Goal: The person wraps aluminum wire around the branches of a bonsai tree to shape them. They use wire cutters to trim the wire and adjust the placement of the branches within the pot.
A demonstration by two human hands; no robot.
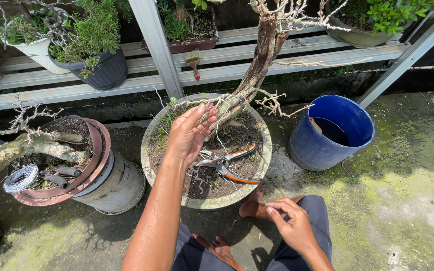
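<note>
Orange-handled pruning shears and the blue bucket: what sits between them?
In the head view, between the pruning shears and the blue bucket come dark soil, then the grey pot's rim, then a strip of damp concrete floor. Nothing else lies there.

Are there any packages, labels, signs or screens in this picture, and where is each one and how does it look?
None: no package, label, sign or screen shows.
The nearest to a container is the blue bucket, round and open, standing on the ground right of the grey bonsai pot.
The left hand reaches the trunk base; the right hand rests at the knee.
</note>
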